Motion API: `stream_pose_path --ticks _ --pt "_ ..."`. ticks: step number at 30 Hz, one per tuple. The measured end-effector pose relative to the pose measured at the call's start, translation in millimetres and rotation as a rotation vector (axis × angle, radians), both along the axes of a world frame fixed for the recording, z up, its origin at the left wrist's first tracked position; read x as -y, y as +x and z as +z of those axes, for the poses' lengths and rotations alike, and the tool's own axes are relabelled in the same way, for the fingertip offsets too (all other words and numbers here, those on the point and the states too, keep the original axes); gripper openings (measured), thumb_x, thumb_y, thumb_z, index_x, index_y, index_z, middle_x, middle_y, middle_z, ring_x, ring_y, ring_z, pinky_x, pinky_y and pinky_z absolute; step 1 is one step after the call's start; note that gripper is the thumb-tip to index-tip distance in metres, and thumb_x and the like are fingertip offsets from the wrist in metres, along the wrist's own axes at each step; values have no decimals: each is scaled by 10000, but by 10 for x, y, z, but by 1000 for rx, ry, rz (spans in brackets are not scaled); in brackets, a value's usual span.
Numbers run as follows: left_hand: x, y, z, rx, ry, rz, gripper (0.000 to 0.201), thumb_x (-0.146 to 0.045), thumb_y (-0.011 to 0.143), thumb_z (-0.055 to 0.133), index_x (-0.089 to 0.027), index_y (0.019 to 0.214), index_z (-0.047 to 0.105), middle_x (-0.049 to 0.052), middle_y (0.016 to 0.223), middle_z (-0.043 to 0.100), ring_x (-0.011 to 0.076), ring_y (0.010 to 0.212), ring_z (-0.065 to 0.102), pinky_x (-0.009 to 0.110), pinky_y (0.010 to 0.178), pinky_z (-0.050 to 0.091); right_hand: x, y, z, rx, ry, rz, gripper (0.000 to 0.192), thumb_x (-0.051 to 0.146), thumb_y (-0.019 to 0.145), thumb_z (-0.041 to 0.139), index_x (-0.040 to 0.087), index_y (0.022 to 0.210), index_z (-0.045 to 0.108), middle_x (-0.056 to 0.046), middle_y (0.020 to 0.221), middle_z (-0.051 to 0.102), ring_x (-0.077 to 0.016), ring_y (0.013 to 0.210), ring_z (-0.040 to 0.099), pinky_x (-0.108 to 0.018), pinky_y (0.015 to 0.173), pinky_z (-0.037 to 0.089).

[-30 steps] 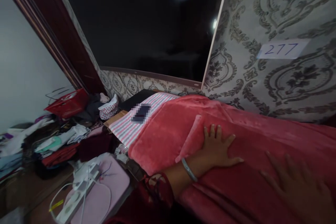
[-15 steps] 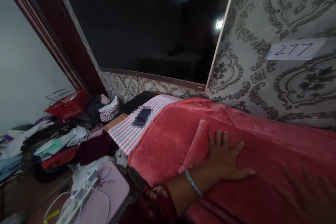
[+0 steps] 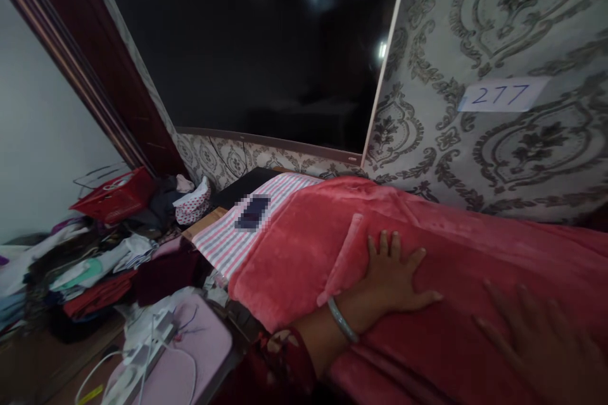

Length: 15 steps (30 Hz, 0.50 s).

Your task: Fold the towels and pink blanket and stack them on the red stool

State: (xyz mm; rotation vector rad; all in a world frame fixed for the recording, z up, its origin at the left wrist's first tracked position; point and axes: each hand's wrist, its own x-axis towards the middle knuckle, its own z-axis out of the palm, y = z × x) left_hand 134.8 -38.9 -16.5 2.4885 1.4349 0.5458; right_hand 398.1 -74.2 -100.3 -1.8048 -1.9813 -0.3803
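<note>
Lying across a raised surface, the red blanket [image 3: 427,247] runs lengthwise from the near right toward the far left, a folded ridge beside the left hand [image 3: 392,275]. That hand presses flat on it, fingers spread; the right hand [image 3: 546,345] rests flat too, fingers open, nearer the lower right. Past the blanket's far end lies a striped cloth [image 3: 228,237] with a phone [image 3: 253,212] on it. Heaped clothes [image 3: 95,259] and a red basket [image 3: 114,195] crowd the left. Patterned wallpaper [image 3: 498,19] bears a paper label [image 3: 503,95].
</note>
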Motion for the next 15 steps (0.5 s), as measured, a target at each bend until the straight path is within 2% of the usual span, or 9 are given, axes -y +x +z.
stream_pose_path --ticks 2,4,7,10,13,15 --pt "-17 6 -7 -28 10 10 889 -792 850 436 -289 1574 321 163 1668 196 422 1539 87 669 1210 50 22 -90 155 16 -32 -1 873 724 863 217 238 1573 367 -223 1552 385 -473 1478 237 -678 1115 282" --pt "-38 10 12 -70 5 24 887 -786 844 467 -289 1567 339 165 1656 236 420 1535 115 665 1211 57 63 -200 361 7 -111 -70 836 694 902 224 188 1529 445 -214 1561 384 -472 1473 250 -679 1124 268" --pt "-92 28 109 -137 1 53 855 -736 876 480 -265 1573 329 166 1658 235 418 1537 97 660 1212 36 120 -297 689 -4 -281 -116 753 641 937 339 208 1549 416 -174 1618 316 -440 1497 209 -659 1145 245" --pt "-82 55 293 -182 -49 29 823 -687 914 464 -244 1586 296 168 1674 180 414 1541 76 649 1212 84 242 -266 940 -67 -375 -67 679 579 977 378 270 1581 345 -126 1648 273 -384 1519 186 -650 1158 237" --pt "158 46 468 -215 7 -22 788 -645 932 473 -252 1589 287 143 1687 141 415 1543 44 652 1213 73 522 -257 1030 -78 -308 46 622 562 992 400 348 1573 343 -73 1663 246 -370 1531 151 -682 1155 214" --pt "409 22 474 -248 57 -109 753 -627 933 489 -281 1579 314 115 1688 157 410 1544 57 655 1216 70 734 -308 980 -48 -272 109 601 564 984 437 376 1552 380 -53 1659 260 -373 1529 155 -689 1159 197"
